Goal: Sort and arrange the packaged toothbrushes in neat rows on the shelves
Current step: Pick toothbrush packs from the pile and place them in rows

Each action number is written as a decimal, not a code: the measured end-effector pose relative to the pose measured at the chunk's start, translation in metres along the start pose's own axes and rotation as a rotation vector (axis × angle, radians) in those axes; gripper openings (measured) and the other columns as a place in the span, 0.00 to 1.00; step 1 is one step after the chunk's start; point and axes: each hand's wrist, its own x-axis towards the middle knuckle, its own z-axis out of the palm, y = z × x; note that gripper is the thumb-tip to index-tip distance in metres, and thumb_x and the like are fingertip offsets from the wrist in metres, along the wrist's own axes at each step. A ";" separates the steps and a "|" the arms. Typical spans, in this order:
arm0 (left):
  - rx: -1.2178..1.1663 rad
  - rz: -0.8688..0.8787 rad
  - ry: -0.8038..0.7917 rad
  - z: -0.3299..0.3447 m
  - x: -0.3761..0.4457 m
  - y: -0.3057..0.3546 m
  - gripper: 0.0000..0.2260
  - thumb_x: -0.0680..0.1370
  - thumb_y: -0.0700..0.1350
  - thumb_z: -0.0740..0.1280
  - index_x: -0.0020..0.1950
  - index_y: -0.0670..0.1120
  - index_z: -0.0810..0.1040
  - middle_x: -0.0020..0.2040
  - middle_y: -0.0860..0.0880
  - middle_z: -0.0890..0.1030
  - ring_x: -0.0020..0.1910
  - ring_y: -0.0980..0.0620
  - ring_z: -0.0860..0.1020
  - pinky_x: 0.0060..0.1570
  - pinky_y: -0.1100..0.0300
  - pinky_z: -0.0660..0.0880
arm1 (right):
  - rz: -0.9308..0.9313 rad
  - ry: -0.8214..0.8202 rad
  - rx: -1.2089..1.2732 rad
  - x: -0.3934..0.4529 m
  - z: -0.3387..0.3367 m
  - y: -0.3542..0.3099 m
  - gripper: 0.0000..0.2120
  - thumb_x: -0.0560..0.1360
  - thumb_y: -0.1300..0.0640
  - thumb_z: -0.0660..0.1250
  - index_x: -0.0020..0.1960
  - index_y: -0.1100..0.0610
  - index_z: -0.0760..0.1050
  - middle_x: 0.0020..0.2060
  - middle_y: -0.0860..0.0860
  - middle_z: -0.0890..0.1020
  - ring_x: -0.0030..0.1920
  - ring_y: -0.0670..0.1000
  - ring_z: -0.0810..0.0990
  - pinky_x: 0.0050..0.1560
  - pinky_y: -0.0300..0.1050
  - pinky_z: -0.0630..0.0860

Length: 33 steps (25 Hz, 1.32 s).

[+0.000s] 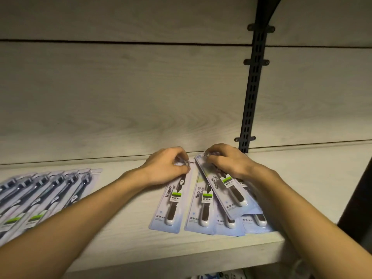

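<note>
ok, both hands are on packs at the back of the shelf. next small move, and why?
Probably swing the tilted pack under the right hand round until it lies parallel to the straight pack that the left hand pins. It lies crooked across the packs beneath, while the left-hand row already runs in line.

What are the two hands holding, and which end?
Left hand pinches the top end of one toothbrush pack; right hand grips the top end of the tilted pack.
</note>
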 end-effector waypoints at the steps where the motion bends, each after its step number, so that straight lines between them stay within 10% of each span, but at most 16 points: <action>1: -0.040 -0.010 0.013 -0.001 0.001 0.000 0.18 0.65 0.62 0.68 0.51 0.55 0.80 0.50 0.60 0.84 0.52 0.58 0.82 0.57 0.53 0.78 | -0.002 0.004 0.011 0.000 0.000 0.001 0.12 0.77 0.50 0.66 0.59 0.50 0.80 0.56 0.51 0.82 0.57 0.52 0.79 0.61 0.51 0.75; 19: -0.450 0.002 0.061 -0.023 0.003 -0.014 0.16 0.70 0.38 0.79 0.55 0.46 0.81 0.47 0.47 0.86 0.47 0.50 0.84 0.53 0.59 0.79 | -0.089 0.043 0.122 -0.001 0.002 0.001 0.14 0.78 0.50 0.69 0.58 0.57 0.81 0.56 0.53 0.83 0.56 0.54 0.81 0.60 0.49 0.76; 23: -0.499 0.001 0.022 -0.032 -0.002 -0.012 0.18 0.69 0.35 0.79 0.56 0.43 0.80 0.48 0.42 0.85 0.44 0.54 0.83 0.50 0.64 0.79 | -0.058 0.091 0.217 0.000 0.000 -0.007 0.21 0.73 0.44 0.74 0.61 0.54 0.82 0.55 0.45 0.83 0.53 0.43 0.82 0.54 0.31 0.75; 28: -0.588 -0.028 0.028 -0.046 -0.003 -0.009 0.19 0.71 0.31 0.76 0.59 0.40 0.79 0.48 0.40 0.85 0.41 0.56 0.83 0.44 0.67 0.78 | -0.030 0.082 -0.007 0.001 0.010 -0.014 0.36 0.61 0.22 0.66 0.56 0.46 0.83 0.53 0.44 0.85 0.56 0.46 0.81 0.61 0.48 0.77; 33: -0.523 -0.060 -0.021 -0.038 -0.004 -0.016 0.21 0.68 0.37 0.80 0.58 0.45 0.79 0.46 0.42 0.87 0.45 0.50 0.86 0.54 0.52 0.80 | -0.049 -0.039 0.095 0.000 0.009 -0.018 0.34 0.72 0.31 0.66 0.68 0.52 0.76 0.63 0.47 0.81 0.63 0.47 0.78 0.64 0.42 0.71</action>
